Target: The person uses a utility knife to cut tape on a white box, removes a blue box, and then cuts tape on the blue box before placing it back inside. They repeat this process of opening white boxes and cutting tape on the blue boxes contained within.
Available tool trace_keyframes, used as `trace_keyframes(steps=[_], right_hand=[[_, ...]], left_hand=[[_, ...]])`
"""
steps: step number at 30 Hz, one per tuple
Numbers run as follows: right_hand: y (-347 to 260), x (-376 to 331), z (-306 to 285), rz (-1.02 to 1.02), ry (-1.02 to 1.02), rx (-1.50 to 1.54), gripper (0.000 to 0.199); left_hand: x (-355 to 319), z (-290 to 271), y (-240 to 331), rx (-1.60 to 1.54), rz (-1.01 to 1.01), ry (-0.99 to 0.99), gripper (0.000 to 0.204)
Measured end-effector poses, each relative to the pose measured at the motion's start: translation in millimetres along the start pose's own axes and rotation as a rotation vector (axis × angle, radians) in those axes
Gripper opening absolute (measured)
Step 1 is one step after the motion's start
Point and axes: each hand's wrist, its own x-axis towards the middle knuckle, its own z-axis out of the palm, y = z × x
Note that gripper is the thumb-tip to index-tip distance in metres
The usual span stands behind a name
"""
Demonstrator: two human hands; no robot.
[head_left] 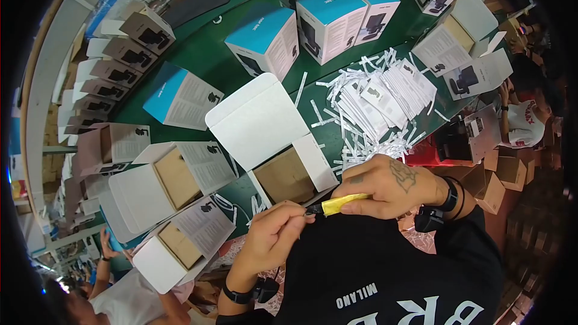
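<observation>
My right hand [388, 189] is closed round a slim tool with a yellow, wrapped-looking grip [344, 204] and a narrow dark end; its exact kind is unclear. Thumb and fingers of my left hand [274, 235] pinch together at that dark end, close to my chest. Just beyond both hands stands an open carton, its white lid flap [259, 123] folded back and brown cardboard showing inside. Beyond my right hand, a pile of folded white printed leaflets [385, 93] lies among loose paper strips [361, 149].
Closed blue-topped boxes [262, 27] stand at the back of the green table [198, 33]. More open cartons [168, 219] crowd the left, with another [445, 48] at the far right. Boxes line a left-hand shelf [117, 69]. Other people [138, 298] [524, 123] are at both sides.
</observation>
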Motion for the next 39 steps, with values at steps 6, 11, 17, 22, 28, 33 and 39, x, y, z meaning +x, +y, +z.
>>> trace_keyframes(steps=[6,11,17,22,28,33,39], right_hand=[[-9,-3,1,-0.036,-0.030,-0.027,0.021],[-19,-7,-4,-0.028,-0.099,-0.025,0.023],[-12,-2,-1,-0.046,-0.118,0.052,0.024],[-8,-1,-3,-0.064,-0.102,0.055,0.025],[-1,-6,-18,-0.031,-0.005,0.138,0.027],[1,4,-11,-0.035,-0.027,0.147,0.026],[11,5,-17,0.038,-0.069,0.169,0.023]], left_hand=[[-9,8,26,0.320,-0.020,0.032,0.007],[-17,15,36,0.208,-0.105,0.014,0.008],[-23,13,25,0.234,0.002,0.044,0.009],[-31,12,25,0.306,-0.008,0.211,0.012],[-50,-7,16,0.349,-0.042,0.608,0.012],[-56,10,-3,0.182,-0.057,0.659,0.014],[-80,16,-48,0.118,-0.199,0.614,0.028]])
